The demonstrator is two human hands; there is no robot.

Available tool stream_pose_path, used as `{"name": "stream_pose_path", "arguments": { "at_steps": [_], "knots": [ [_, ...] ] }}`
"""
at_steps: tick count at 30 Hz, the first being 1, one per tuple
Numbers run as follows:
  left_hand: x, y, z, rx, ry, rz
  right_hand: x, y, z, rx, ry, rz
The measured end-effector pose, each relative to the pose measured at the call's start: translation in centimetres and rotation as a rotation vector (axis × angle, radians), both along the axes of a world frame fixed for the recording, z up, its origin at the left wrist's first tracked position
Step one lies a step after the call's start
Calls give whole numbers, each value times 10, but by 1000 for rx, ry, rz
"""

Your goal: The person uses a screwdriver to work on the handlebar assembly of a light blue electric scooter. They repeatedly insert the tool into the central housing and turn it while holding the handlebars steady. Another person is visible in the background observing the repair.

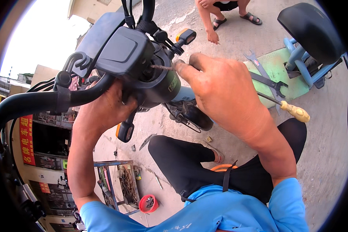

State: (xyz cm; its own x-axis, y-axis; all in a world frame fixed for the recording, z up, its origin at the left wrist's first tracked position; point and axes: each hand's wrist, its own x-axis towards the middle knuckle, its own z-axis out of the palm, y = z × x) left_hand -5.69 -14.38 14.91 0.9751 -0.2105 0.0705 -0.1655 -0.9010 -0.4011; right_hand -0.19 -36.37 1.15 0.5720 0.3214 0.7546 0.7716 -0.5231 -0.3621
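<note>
My left hand [109,104] is closed round the lower black housing below the handlebar [38,101] of an electric bike; its fingertips are hidden behind the bar and housing. From the right, my right hand [220,83] pinches the end of a thin, brownish, rough-looking rod [161,67] between thumb and forefinger. The rod's other end points into the opening of the round black collar [158,87] at the steering head. A black display box [121,50] sits just above that opening, to the left of the rod.
Beyond my right forearm, a yellow-handled screwdriver [295,111] and wrenches [263,73] lie by a green footboard [294,83]. Another person's hand [213,37] hangs at the top. A tool rack [127,181] and a red bowl [148,203] stand at lower left.
</note>
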Motion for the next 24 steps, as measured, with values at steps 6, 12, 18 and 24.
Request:
{"name": "stream_pose_path", "arguments": {
  "at_steps": [6,12,18,24],
  "knots": [
    [0,3,-1,7,33,78,-1,3,1,-26,-122,-51],
    [-2,1,3,-109,108,37,-8,8,7,-14,-122,-82],
    [3,17,-4,-163,83,-73,-10,11,17,-33,-228,-126],
    [7,23,-16,-531,185,-86,-5,17,29,-16,-394,-76]
  ]
}}
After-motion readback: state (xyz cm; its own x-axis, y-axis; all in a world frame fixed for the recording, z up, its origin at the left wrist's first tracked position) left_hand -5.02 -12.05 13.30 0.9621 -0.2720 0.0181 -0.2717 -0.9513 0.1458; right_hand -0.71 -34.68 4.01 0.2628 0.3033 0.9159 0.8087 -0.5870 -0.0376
